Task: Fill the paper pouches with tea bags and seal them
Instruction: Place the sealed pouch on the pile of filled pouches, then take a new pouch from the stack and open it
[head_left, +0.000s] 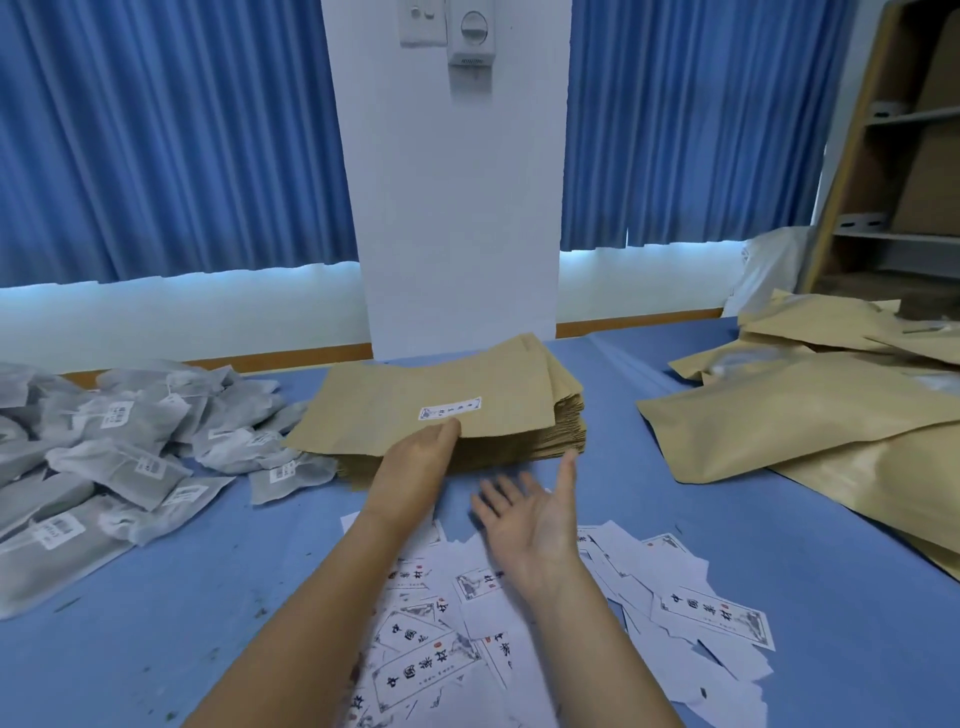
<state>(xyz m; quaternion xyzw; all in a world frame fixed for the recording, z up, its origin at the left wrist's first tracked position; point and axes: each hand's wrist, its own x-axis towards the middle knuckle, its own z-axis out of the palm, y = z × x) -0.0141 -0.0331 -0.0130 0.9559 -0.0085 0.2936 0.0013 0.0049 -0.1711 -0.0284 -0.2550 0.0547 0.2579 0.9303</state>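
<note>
Firstly, risk: two pouches could lift together, since the left hand (415, 462) held only the near edge of the top pouch (441, 400) on a tight stack (519, 447).
Left hand: gripped that edge, thumb on top.
Right hand (530, 514): open, empty, beside the stack.
Pouch: mid-table (727, 519), toward the far edge; long axis ran left-right; mouth end unclear.
Tea bags (130, 441): heaped at the left edge.

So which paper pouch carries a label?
The top pouch of the middle stack, its near edge gripped by the left hand; the larger pouches at right look bare.
</note>
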